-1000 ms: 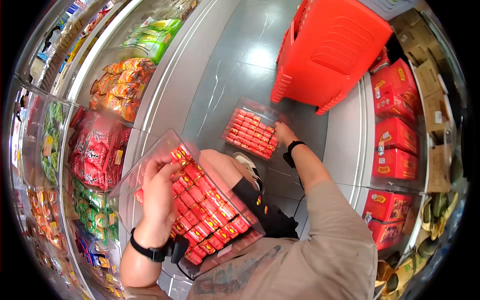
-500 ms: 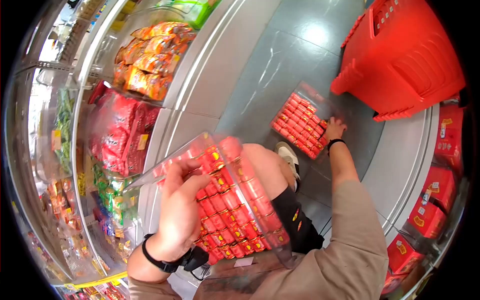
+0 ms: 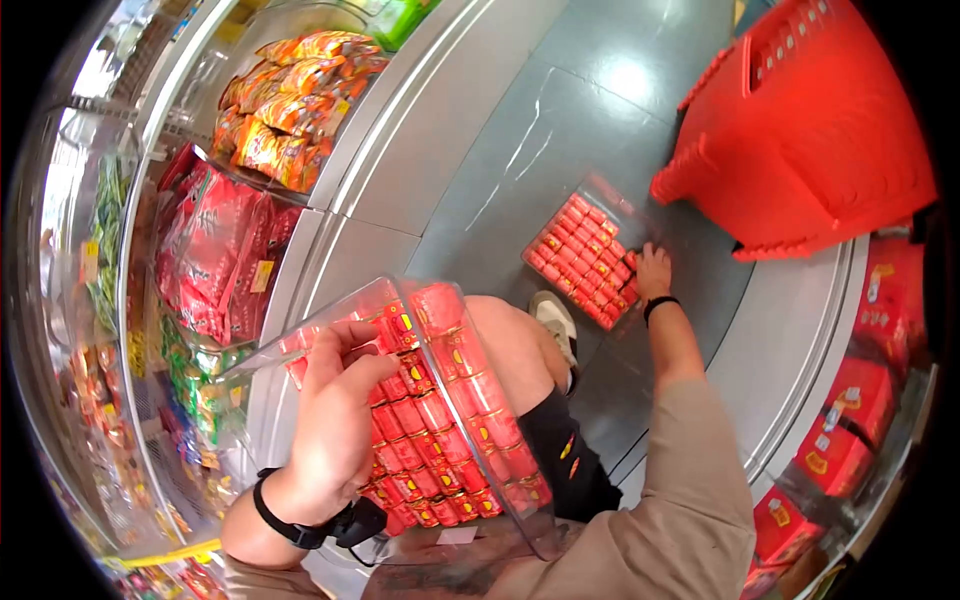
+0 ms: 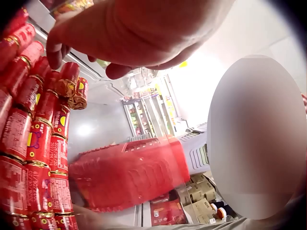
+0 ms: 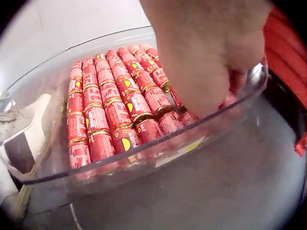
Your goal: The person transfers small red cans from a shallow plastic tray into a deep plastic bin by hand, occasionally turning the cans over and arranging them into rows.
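A clear plastic bin (image 3: 463, 400) packed with red wrapped candy rolls (image 3: 420, 440) leans tilted on the person's lap. My left hand (image 3: 335, 430) lies over its left part, fingers loosely bent above the rolls; nothing shows between them in the left wrist view (image 4: 144, 33). On the floor sits another clear bin (image 5: 53, 177), holding rows of similar rolls (image 5: 105, 117). My right hand (image 3: 655, 272) reaches down into its right corner. Red rolls show right beside those fingers in the right wrist view, but the hand hides its fingertips; I cannot tell whether it pinches one.
Shelves on the left hold orange snack packs (image 3: 290, 110) and red bags (image 3: 215, 250). Red plastic baskets (image 3: 800, 140) stand beyond the floor bin. Red boxes (image 3: 840, 420) line the right side. A shoe (image 3: 553, 325) is planted beside the floor bin.
The head view has swung, shifting the floor bin and red baskets across the picture. My right hand has moved from the floor bin's edge further into its corner. The left hand stays over the lap bin.
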The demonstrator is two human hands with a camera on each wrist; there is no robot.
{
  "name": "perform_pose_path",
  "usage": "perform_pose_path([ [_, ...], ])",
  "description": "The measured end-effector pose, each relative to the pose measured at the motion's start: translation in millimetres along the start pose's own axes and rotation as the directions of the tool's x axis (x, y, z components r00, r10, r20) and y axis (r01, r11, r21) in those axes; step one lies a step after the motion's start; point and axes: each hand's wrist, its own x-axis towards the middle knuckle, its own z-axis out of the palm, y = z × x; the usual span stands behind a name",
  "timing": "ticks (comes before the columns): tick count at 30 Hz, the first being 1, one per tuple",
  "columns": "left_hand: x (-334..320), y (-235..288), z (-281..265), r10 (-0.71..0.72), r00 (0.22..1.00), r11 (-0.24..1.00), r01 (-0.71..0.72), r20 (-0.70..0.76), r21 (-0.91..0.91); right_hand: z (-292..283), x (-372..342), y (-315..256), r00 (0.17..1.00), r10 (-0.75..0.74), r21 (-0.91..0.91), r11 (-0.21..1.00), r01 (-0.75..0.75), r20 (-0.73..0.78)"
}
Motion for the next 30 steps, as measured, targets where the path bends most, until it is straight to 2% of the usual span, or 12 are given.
perform_pose_path([
  [4, -4, 2, 0, -0.021, 1.000, 1.000, 0.021, 0.005, 0.020, -22, 7, 12, 0.983, -0.103, -0.146, 0.981, 0.126, 0.154],
  [6, -7, 4, 0, -0.022, 1.000, 1.000, 0.022, -0.013, 0.003, -28, 11, 17, 0.975, -0.144, -0.097, 0.982, 0.162, 0.170],
  [8, -1, -7, -8, 0.033, 0.999, 0.999, -0.032, -0.024, 0.019, -51, 10, 18, 0.947, -0.156, -0.125, 0.972, 0.197, 0.282],
  [13, 5, -21, -11, 0.059, 0.998, 0.998, -0.059, -0.014, -0.013, -73, -7, 33, 0.933, -0.315, -0.155, 0.927, 0.342, 0.173],
  [16, -1, -13, -9, 0.046, 0.998, 0.999, -0.046, -0.032, 0.018, -95, -23, 32, 0.980, -0.186, 0.072, 0.981, 0.181, 0.067],
  [17, -2, -14, -9, 0.052, 0.998, 0.997, -0.049, -0.044, 0.067, -113, -36, 33, 0.975, -0.219, 0.134, 0.965, 0.223, -0.046],
  [20, -5, -19, -15, 0.149, 0.988, 0.946, -0.132, -0.037, 0.297, -112, -45, 38, 0.971, -0.098, 0.295, 0.942, 0.161, -0.219],
  [21, -11, -14, -15, 0.182, 0.983, 0.905, -0.162, -0.014, 0.394, -121, -47, 37, 0.966, -0.078, 0.366, 0.916, 0.168, -0.247],
  [23, -16, -14, -14, 0.172, 0.984, 0.923, -0.174, 0.036, 0.343, -138, -62, 47, 0.959, -0.031, 0.496, 0.851, 0.174, -0.282],
  [26, -23, -13, -17, 0.206, 0.973, 0.911, -0.228, 0.100, 0.343, -189, -85, 57, 0.875, -0.018, 0.590, 0.732, 0.341, -0.485],
  [27, -25, -12, -18, 0.203, 0.972, 0.911, -0.232, 0.119, 0.342, -219, -99, 54, 0.851, 0.037, 0.688, 0.608, 0.397, -0.523],
  [30, -28, -13, -19, 0.280, 0.947, 0.860, -0.321, 0.161, 0.397, -313, -130, 49, 0.777, 0.004, 0.726, 0.359, 0.587, -0.630],
])
